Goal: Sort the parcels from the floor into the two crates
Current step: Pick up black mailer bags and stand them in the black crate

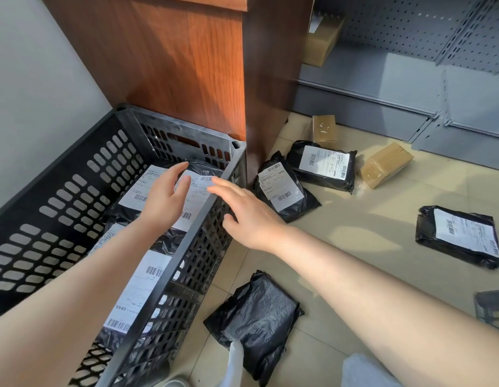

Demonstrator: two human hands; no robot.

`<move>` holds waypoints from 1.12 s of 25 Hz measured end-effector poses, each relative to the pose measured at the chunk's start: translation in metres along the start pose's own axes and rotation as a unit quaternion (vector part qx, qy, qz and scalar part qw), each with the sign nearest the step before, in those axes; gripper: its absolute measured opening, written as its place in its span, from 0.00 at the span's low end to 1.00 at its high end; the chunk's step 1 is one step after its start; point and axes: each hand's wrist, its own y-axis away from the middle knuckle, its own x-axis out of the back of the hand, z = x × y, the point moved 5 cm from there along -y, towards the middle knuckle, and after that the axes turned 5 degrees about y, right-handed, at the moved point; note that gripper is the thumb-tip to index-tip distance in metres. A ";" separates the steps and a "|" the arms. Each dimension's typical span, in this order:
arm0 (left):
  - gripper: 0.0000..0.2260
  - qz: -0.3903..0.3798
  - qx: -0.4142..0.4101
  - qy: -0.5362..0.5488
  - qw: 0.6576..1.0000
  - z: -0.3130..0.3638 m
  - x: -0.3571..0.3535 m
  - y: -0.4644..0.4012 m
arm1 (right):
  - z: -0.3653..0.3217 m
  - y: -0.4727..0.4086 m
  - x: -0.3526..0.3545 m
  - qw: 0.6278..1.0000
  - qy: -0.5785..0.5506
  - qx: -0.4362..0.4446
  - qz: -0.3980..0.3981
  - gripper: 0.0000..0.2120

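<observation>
Both arms stretched forward; left hand (166,195) and right hand (247,216) open, fingers relaxed, holding nothing.

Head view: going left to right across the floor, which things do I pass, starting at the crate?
Black crate → label-less black bag → labelled black bag beside the crate corner → tilted cardboard box → labelled black bag far right.

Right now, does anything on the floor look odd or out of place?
One black parcel near the crate lies with no label showing, unlike the other bagged parcels, whose labels face up. Nothing looks spilled or torn.
</observation>
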 end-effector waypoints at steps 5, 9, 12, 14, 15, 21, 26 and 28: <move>0.17 0.009 -0.076 -0.025 0.997 0.058 0.007 0.012 | 0.019 0.011 0.023 0.999 0.002 -0.041 0.002 0.33; 0.17 -0.003 -0.172 -0.112 0.979 0.086 -0.010 0.022 | 0.036 0.025 0.042 0.998 0.018 -0.061 0.022 0.31; 0.21 -0.041 -0.196 -0.197 0.960 0.094 -0.040 0.028 | 0.050 0.033 0.049 0.996 0.024 -0.075 0.027 0.30; 0.23 -0.070 -0.193 -0.233 0.951 0.094 -0.062 0.032 | 0.063 0.041 0.048 0.995 0.025 -0.096 0.024 0.30; 0.23 -0.081 -0.197 -0.250 0.944 0.095 -0.072 0.035 | 0.070 0.047 0.045 0.994 0.021 -0.109 0.021 0.30; 0.25 -0.228 -0.234 -0.393 0.860 0.053 -0.148 0.073 | 0.115 0.081 -0.010 0.979 -0.021 -0.195 -0.055 0.29; 0.31 -0.394 0.047 -0.310 0.864 -0.023 -0.188 0.107 | 0.146 0.115 -0.064 0.956 -0.031 -0.254 -0.141 0.31; 0.34 -0.410 0.132 -0.266 0.862 -0.040 -0.191 0.116 | 0.156 0.130 -0.085 0.944 -0.045 -0.275 -0.178 0.31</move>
